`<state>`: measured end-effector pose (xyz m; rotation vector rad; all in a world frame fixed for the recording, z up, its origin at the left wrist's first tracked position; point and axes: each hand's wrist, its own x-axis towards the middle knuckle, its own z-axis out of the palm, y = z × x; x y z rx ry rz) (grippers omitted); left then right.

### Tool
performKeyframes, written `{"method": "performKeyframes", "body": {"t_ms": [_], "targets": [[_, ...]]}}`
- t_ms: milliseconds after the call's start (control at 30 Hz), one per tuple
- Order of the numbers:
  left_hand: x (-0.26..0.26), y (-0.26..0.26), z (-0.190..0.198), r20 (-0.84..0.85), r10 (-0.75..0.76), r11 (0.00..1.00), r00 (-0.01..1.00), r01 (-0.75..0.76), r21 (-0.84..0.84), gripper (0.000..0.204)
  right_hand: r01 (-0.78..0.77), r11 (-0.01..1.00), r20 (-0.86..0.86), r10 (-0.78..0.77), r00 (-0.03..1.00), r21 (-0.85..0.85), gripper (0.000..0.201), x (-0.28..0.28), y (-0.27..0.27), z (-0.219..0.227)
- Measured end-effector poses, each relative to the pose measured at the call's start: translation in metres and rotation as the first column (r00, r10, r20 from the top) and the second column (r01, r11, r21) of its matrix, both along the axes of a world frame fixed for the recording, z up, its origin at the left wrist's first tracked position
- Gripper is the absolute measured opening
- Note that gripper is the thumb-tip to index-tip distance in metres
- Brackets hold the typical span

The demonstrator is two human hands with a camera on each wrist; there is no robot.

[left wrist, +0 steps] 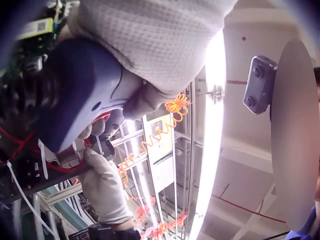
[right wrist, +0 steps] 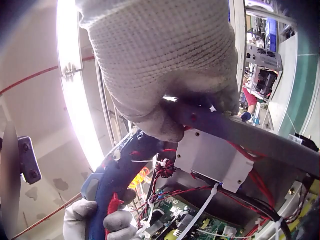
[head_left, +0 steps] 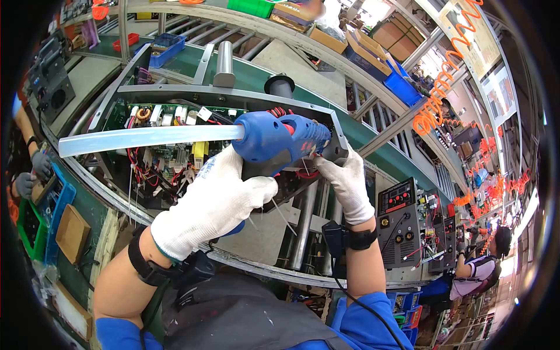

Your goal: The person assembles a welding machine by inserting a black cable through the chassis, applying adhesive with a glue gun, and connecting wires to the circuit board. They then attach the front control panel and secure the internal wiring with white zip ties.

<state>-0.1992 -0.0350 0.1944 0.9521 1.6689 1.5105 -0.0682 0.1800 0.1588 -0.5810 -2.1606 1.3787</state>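
Note:
A blue hot glue gun (head_left: 262, 140) lies over the open metal chassis (head_left: 227, 93), its tip towards the chassis's right end. My gloved left hand (head_left: 216, 201) grips the gun's handle, fingers near the red trigger in the right wrist view. From the gun's rear a long, translucent glue stick (head_left: 151, 140) sticks out to the left. My gloved right hand (head_left: 350, 181) grips the chassis's right end, its fingers curled over the dark metal edge (right wrist: 250, 135) in the right wrist view. Beneath the gun are a circuit board (right wrist: 212, 220), red wires and white cable ties (right wrist: 200, 212).
The chassis sits over a roller conveyor (head_left: 303, 219). A second machine (head_left: 402, 221) with a front panel stands to the right. Blue bins (head_left: 166, 49) and orange coiled air hoses (head_left: 431, 119) are around the line. Another person (head_left: 475, 268) works at far right; gloved hands (head_left: 35, 172) show at left.

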Motion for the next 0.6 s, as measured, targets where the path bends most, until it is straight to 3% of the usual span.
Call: {"method": "performKeyframes", "body": {"t_ms": [33, 133, 200, 233, 267, 333, 367, 400, 433, 500, 533, 600], "targets": [[0.000, 0.000, 0.002, 0.007, -0.021, 0.996, 1.000, 0.022, -0.088, 0.044, -0.006, 1.000, -0.009, 0.006, 1.000, -0.007, 0.051, 0.000, 0.000, 0.000], [0.003, 0.001, -0.007, -0.027, 0.002, 1.000, 1.000, -0.003, -0.011, 0.040, -0.017, 1.000, -0.018, 0.017, 1.000, -0.009, 0.051, 0.000, 0.000, -0.001], [0.005, 0.000, -0.018, -0.292, -0.043, 0.997, 0.955, 0.023, -0.071, 0.033, -0.023, 1.000, -0.034, 0.023, 0.999, -0.002, 0.051, 0.001, 0.001, 0.000], [0.007, 0.000, -0.041, -0.641, 0.055, 0.994, 0.766, -0.101, -0.036, 0.029, -0.039, 0.999, -0.039, 0.038, 0.999, -0.025, 0.052, 0.001, 0.002, -0.001], [0.015, -0.006, -0.018, -0.349, -0.038, 0.992, 0.936, -0.007, -0.125, 0.028, -0.055, 0.997, -0.050, 0.052, 0.997, -0.047, 0.054, 0.001, 0.002, -0.002], [0.018, -0.006, -0.029, -0.211, 0.015, 0.992, 0.977, -0.041, -0.117, 0.024, -0.047, 0.996, -0.031, 0.049, 0.998, 0.072, 0.060, 0.001, 0.004, -0.001], [0.023, -0.009, -0.022, -0.152, 0.015, 1.000, 0.988, -0.018, -0.016, 0.022, -0.049, 0.996, -0.033, 0.051, 0.998, 0.074, 0.060, 0.001, 0.005, -0.001], [0.021, -0.007, -0.031, -0.165, 0.016, 1.000, 0.986, -0.019, -0.014, 0.022, -0.052, 0.996, -0.033, 0.054, 0.998, 0.076, 0.060, 0.001, 0.005, -0.001], [0.017, -0.002, -0.048, 0.054, 0.007, 0.998, 0.999, -0.010, 0.067, 0.024, -0.052, 0.996, -0.044, 0.055, 0.998, 0.077, 0.060, 0.002, 0.004, 0.001], [0.015, -0.004, -0.058, 0.447, -0.072, 0.977, 0.892, -0.027, 0.211, 0.038, -0.033, 0.997, -0.027, 0.035, 0.999, 0.072, 0.061, 0.002, 0.001, 0.003], [0.014, -0.005, -0.058, 0.439, -0.067, 0.976, 0.896, -0.031, 0.213, 0.038, -0.038, 0.997, -0.036, 0.040, 0.999, 0.075, 0.061, 0.002, 0.000, 0.003], [0.010, -0.006, -0.061, 0.590, -0.170, 0.965, 0.789, 0.012, 0.262, 0.048, -0.023, 0.996, -0.037, 0.026, 0.999, 0.089, 0.061, 0.001, 0.001, 0.001]]}}
